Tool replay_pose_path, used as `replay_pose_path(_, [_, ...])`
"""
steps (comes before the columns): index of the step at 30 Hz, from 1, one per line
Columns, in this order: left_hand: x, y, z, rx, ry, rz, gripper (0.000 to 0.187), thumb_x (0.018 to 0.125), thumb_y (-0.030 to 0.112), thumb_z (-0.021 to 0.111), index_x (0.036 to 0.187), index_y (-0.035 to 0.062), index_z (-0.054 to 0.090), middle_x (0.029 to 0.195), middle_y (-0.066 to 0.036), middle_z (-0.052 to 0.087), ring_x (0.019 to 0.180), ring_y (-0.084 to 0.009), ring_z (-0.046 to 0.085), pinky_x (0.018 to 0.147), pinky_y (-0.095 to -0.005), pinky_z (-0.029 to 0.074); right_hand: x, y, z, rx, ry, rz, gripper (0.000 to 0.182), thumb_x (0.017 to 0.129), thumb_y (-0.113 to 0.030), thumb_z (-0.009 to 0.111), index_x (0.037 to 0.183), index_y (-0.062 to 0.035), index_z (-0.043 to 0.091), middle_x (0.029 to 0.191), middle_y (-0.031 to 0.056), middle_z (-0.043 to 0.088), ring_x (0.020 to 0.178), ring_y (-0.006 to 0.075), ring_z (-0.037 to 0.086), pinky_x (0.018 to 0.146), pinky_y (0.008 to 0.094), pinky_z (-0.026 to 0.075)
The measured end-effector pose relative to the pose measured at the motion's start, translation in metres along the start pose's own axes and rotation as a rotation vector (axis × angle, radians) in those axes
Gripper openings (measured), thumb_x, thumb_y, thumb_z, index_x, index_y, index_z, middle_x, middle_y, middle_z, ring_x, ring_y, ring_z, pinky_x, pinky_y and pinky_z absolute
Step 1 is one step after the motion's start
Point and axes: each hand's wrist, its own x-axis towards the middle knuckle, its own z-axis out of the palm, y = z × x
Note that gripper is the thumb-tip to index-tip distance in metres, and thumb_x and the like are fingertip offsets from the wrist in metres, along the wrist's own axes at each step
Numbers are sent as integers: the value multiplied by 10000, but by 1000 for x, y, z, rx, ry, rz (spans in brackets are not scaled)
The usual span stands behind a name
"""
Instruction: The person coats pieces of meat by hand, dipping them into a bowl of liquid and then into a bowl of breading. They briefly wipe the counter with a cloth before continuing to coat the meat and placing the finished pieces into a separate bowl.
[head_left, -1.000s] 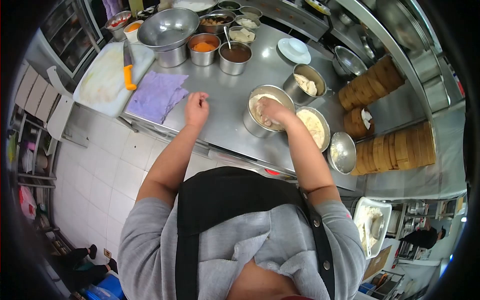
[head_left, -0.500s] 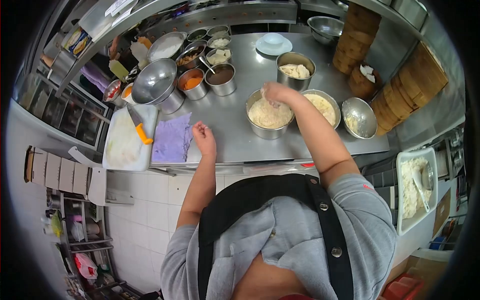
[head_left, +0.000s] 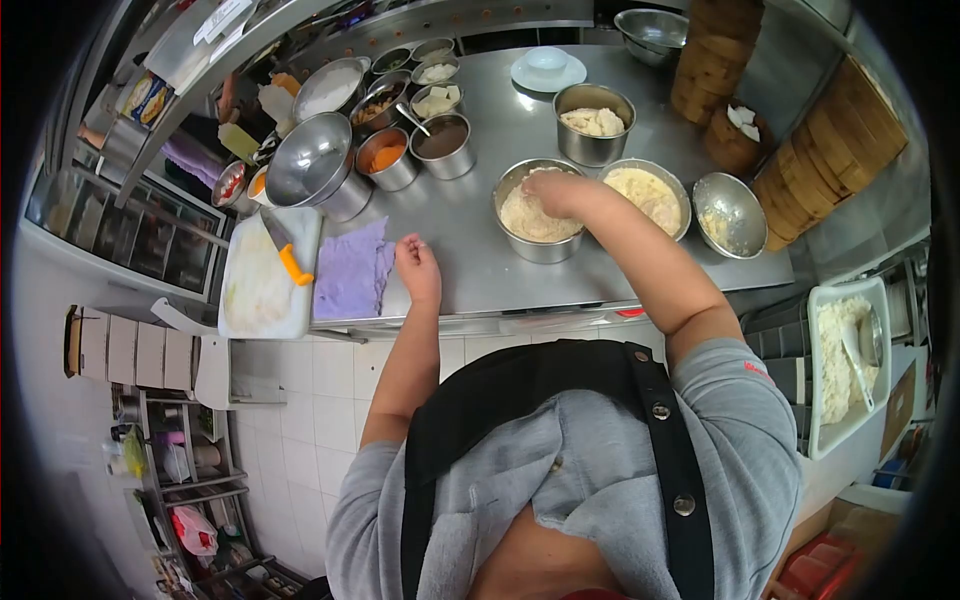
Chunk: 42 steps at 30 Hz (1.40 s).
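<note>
Presently, our stock at the steel tabletop (head_left: pixel 470 240):

- Right hand (head_left: pixel 553 190): reaching into round steel bowl (head_left: pixel 537 245) w/ pale crumbly mixture (head_left: pixel 525 220); fingers curl down into the mix. Whether they pinch any of it, we can't tell.
- Left hand (head_left: pixel 418 268): loosely clenched, nothing in it; at front edge of tabletop, just beside purple cloth (head_left: pixel 350 280).
- Steel bowl w/ mixture: centre-front of tabletop, betw. our two hands' sides, touching or nearly touching second bowl (head_left: pixel 648 195) of paler yellowish batter to its right.
- Empty-ish shiny bowl (head_left: pixel 728 212): right of batter bowl, some residue inside.
- Steel canister (head_left: pixel 594 122) w/ white lumps: behind the two bowls.
- Small steel pots: one w/ orange paste (head_left: pixel 386 158), one w/ brown sauce (head_left: pixel 443 140) + spoon; further pots behind, contents too small to tell.
- Large upturned-looking steel bowl (head_left: pixel 310 160): tilted on a pot, left-rear.
- White cutting board (head_left: pixel 265 285): far left, next to cloth; knife w/ orange handle (head_left: pixel 285 255) lying on it.
- White saucer (head_left: pixel 547 70): rear centre.
- Bamboo steamer stacks (head_left: pixel 830 150): right side, some lying on edge; one open w/ white pieces.
- White tray (head_left: pixel 838 360) of white food + ladle: lower level, far right, well apart from tabletop items.
- We wear grey top, black apron (head_left: pixel 520 420).
</note>
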Motion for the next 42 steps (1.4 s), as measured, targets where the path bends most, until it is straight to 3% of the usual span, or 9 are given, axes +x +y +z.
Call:
replay_pose_path(9, [0,-4,1,76,-12,26,158,857,1,509,1013,12,537,879,-29,546,753,-87,502,693,-222,436,-1,-19,-25,-414,-234,17,482,741,-12,575,1211,-120,573,1328,188,435,1204,345,465,987,414,417])
replay_pose_path(15, [1,-3,1,107,-14,19,146,844,-19,514,981,18,549,842,-15,547,721,-79,496,665,-217,430,-8,-28,-40,-473,-289,25,534,727,-61,639,1245,-125,528,1241,156,532,1148,321,520,911,428,464])
replay_pose_path(18, [4,-14,2,131,-4,65,143,843,-17,517,975,24,551,822,-8,546,704,-78,495,653,-219,431,-5,-31,-54,-392,-449,-26,565,713,-109,685,1250,-110,509,1201,139,568,1096,305,557,876,419,470])
replay_pose_path(21, [5,-19,3,133,1,76,139,841,-16,522,968,29,556,822,-7,546,703,-74,499,649,-217,430,-4,-23,-63,-82,-444,-26,576,698,-148,714,1234,-90,513,1189,142,572,1074,305,566,865,407,466])
replay_pose_path(27, [3,-17,2,187,3,53,129,809,16,537,930,32,580,857,-76,552,724,-167,538,687,-286,458,-2,-12,-64,-64,-205,-61,479,720,-57,668,1184,-69,549,1120,143,596,1041,318,573,869,398,469])
replay_pose_path(30, [3,-18,1,283,6,129,111,842,1,526,943,26,566,806,-20,559,707,-86,523,648,-229,438,-19,-19,-81,-56,-16,-79,423,721,-27,657,1135,-61,577,1108,145,599,1031,318,576,878,392,466])
replay_pose_path(33, [1,-14,2,312,20,158,107,837,3,529,935,25,567,804,-23,558,703,-91,527,646,-231,439,-24,-25,-73,-59,158,-66,388,711,-31,668,1091,-48,592,1085,143,605,1013,322,583,862,383,474])
replay_pose_path(36, [2,-12,1,212,4,78,115,800,26,544,904,43,587,851,-81,566,714,-188,546,665,-307,459,-30,-25,-49,-98,31,-149,356,729,-28,636,1082,-38,589,1070,154,612,976,334,597,838,386,483])
replay_pose_path(42, [3,-14,2,220,-3,82,118,797,21,544,905,41,589,854,-80,556,712,-177,542,663,-296,458,-28,-29,-48,386,68,22,326,772,-68,553,1095,-43,595,1077,183,623,1017,332,586,882,410,464])
